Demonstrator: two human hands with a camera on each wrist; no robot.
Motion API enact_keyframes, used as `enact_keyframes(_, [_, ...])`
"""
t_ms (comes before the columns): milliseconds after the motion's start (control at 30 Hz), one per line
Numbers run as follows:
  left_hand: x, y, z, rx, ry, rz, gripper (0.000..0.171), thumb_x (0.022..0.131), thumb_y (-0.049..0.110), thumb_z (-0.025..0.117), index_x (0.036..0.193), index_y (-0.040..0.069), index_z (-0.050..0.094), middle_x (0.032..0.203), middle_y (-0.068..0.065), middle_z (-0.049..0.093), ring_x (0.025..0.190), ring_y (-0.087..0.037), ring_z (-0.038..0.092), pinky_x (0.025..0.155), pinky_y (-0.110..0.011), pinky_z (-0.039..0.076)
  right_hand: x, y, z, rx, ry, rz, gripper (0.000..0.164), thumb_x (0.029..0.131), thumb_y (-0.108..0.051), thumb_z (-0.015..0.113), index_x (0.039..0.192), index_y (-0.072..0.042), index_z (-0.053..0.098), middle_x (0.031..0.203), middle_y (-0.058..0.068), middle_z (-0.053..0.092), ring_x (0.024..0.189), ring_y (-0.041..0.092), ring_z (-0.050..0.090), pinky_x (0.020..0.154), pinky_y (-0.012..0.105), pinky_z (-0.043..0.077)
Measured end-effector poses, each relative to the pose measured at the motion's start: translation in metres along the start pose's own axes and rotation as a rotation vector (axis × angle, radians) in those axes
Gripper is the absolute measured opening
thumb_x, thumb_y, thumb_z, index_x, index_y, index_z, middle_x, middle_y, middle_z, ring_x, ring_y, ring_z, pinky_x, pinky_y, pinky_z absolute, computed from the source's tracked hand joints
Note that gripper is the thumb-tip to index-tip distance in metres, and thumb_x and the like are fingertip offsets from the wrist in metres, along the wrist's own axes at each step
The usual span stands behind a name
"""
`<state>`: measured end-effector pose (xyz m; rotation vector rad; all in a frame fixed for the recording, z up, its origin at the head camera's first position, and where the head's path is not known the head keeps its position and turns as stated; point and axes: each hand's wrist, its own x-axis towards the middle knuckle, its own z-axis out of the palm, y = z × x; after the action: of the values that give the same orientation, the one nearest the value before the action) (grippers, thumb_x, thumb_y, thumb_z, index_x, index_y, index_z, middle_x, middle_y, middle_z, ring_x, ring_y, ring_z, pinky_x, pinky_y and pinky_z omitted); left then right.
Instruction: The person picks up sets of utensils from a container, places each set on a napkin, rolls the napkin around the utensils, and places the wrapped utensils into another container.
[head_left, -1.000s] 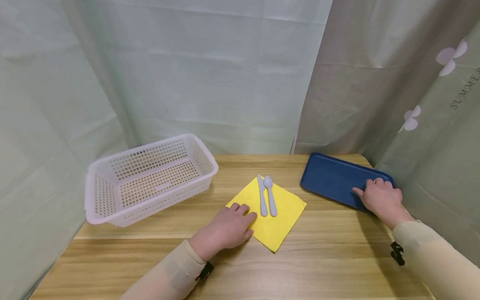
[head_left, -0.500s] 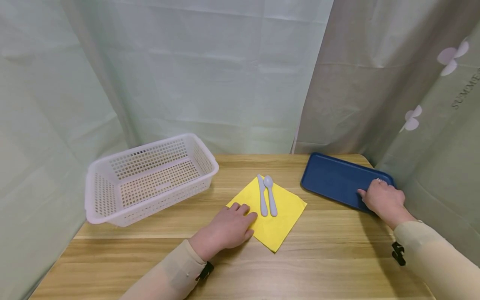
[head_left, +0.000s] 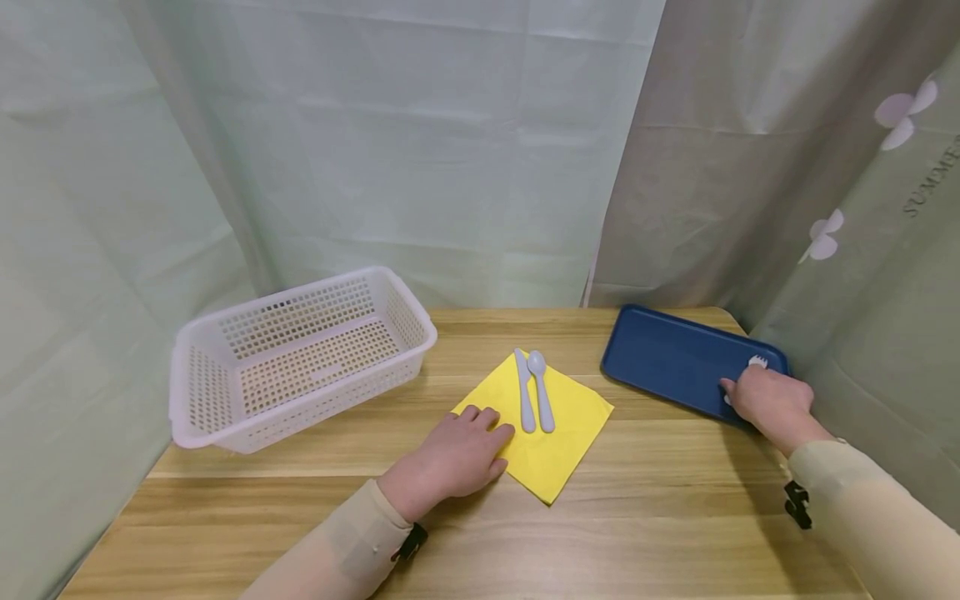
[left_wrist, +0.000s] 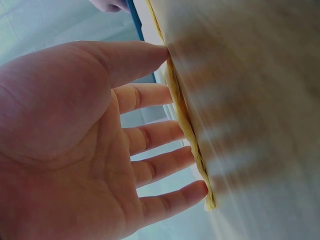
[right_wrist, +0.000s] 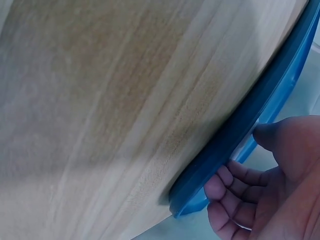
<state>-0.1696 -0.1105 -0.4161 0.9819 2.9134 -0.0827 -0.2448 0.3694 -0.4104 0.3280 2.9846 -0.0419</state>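
My left hand (head_left: pixel 453 454) rests its spread fingertips on the left edge of a yellow napkin (head_left: pixel 558 454). In the left wrist view, the thumb and fingers stand along the napkin's thin edge (left_wrist: pixel 173 82). A pale knife (head_left: pixel 525 396) and a matching spoon (head_left: pixel 544 404) lie side by side on the napkin. Over at the right, my right hand (head_left: pixel 772 404) has its fingers curled around a pale fork on the blue tray (head_left: pixel 660 358). The fork's tines (head_left: pixel 757 362) show beyond the knuckles, and the hand hides most of its handle.
A white perforated basket (head_left: pixel 300 358) stands at the left of the wooden table (head_left: pixel 637 525). Curtains (head_left: pixel 420 150) hang close behind the table and along both sides. The tray's right end lies close to the right-hand curtain.
My right hand has shifted slightly right, and its fingers have curled in, bringing the fork's tines into view. The left hand, napkin, knife, spoon and basket stay where they were.
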Motion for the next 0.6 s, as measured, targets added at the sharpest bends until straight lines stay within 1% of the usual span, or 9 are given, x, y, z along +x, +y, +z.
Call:
enact_keyframes(67, [0.0000,0.0000,0.0000,-0.001,0.001,0.002,0.039,0.108,0.040,0.072,0.141,0.020,0.066,0.141,-0.008,0.061,0.125,-0.031,0.059,0.096,-0.050,0.055,-0.0013,-0.0009,-0.0015,0.001,-0.016,0.003,0.059,0.114,-0.037,0.054,0.106,0.020,0.070,0.100,0.038,0.071,0.085,0.052,0.071,0.080,0.069,0.056])
enact_keyframes(133, [0.0000,-0.0001,-0.0001,-0.001,0.002,0.003,0.039,0.108,0.040,0.072,0.140,0.020,0.066,0.140,-0.008,0.061,0.124,-0.031,0.059,0.096,-0.050,0.055,-0.0025,-0.0024,-0.0027,-0.003,-0.028,0.009,0.059,0.115,-0.037,0.052,0.103,0.018,0.071,0.099,0.039,0.070,0.084,0.051,0.071,0.082,0.069,0.056])
enact_keyframes(167, [0.0001,-0.0001,-0.0001,-0.002,0.002,0.003,0.039,0.108,0.040,0.072,0.140,0.020,0.066,0.140,-0.008,0.061,0.124,-0.031,0.059,0.096,-0.050,0.055,-0.0025,-0.0028,-0.0032,-0.008,-0.036,0.011,0.060,0.115,-0.038,0.052,0.102,0.017,0.072,0.100,0.039,0.070,0.085,0.051,0.070,0.083,0.069,0.056])
enact_keyframes(233, [0.0002,-0.0003,-0.0001,-0.001,0.003,0.004,0.039,0.108,0.040,0.072,0.140,0.020,0.066,0.140,-0.008,0.061,0.124,-0.031,0.059,0.095,-0.050,0.055,-0.0027,-0.0048,-0.0047,-0.014,-0.041,0.022,0.063,0.115,-0.040,0.051,0.107,0.019,0.070,0.106,0.042,0.069,0.088,0.052,0.070,0.083,0.068,0.056])
enact_keyframes(300, [0.0005,-0.0006,0.0003,0.000,0.004,0.004,0.039,0.108,0.040,0.072,0.140,0.020,0.066,0.139,-0.008,0.061,0.123,-0.031,0.059,0.094,-0.050,0.055,-0.0038,-0.0072,-0.0062,-0.026,-0.045,0.033,0.065,0.115,-0.041,0.050,0.110,0.022,0.070,0.107,0.042,0.069,0.091,0.053,0.070,0.090,0.069,0.055])
enact_keyframes(367, [0.0008,-0.0009,0.0009,0.000,0.005,0.004,0.039,0.108,0.040,0.072,0.140,0.020,0.066,0.139,-0.008,0.061,0.123,-0.031,0.060,0.094,-0.050,0.056,-0.0041,-0.0086,-0.0072,-0.036,-0.053,0.039,0.066,0.115,-0.040,0.050,0.109,0.022,0.070,0.101,0.039,0.070,0.092,0.052,0.070,0.097,0.070,0.053])
enact_keyframes(433, [0.0012,-0.0012,0.0011,-0.001,0.004,0.005,0.039,0.108,0.041,0.072,0.140,0.020,0.066,0.139,-0.008,0.061,0.123,-0.031,0.059,0.095,-0.050,0.055,-0.0044,-0.0099,-0.0084,-0.048,-0.061,0.040,0.063,0.115,-0.037,0.049,0.108,0.022,0.071,0.098,0.037,0.071,0.095,0.051,0.071,0.105,0.071,0.049])
enact_keyframes(467, [0.0013,-0.0013,0.0012,-0.001,0.004,0.005,0.038,0.108,0.041,0.072,0.140,0.020,0.066,0.140,-0.008,0.061,0.124,-0.031,0.059,0.095,-0.050,0.055,-0.0038,-0.0096,-0.0087,-0.053,-0.066,0.041,0.062,0.115,-0.035,0.049,0.107,0.022,0.071,0.097,0.037,0.071,0.095,0.051,0.071,0.106,0.071,0.048])
enact_keyframes(600, [0.0013,-0.0009,0.0005,0.002,0.003,0.006,0.039,0.108,0.041,0.072,0.140,0.020,0.066,0.139,-0.008,0.061,0.124,-0.031,0.059,0.096,-0.050,0.055,-0.0003,-0.0081,-0.0099,-0.058,-0.085,0.050,0.055,0.115,-0.030,0.051,0.109,0.021,0.070,0.107,0.040,0.069,0.094,0.051,0.069,0.097,0.068,0.053])
